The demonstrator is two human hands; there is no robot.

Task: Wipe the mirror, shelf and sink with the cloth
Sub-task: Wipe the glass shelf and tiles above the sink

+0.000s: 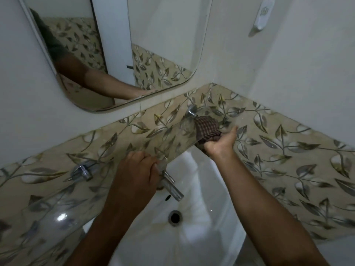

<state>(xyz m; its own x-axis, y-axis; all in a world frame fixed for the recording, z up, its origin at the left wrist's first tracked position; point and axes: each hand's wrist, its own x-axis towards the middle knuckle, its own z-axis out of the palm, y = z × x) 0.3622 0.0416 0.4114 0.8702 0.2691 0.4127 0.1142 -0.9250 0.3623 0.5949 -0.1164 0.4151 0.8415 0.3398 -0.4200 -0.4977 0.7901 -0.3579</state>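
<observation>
Above the white sink [201, 237], I see a glass shelf [172, 143] fixed to the leaf-pattern tiles [288, 150] by shiny metal brackets [191, 110]. My right hand [219, 144] grips a dark checked cloth [208, 127] and holds it against the far end of the shelf, near one bracket. The fingers curl around the bunched cloth from below, and the thumb points up. My left hand [134, 169] has its fingers curled over the front edge of the shelf, just above the tap [172, 187]. The tap sticks out over the sink, and the drain [175, 217] sits below it. A second bracket [82, 171] shows left of my left hand. The mirror [119, 54] hangs on the wall above the tiles. It shows an arm and more leafy tiles. A white holder [264, 14] is stuck high on the right wall.
</observation>
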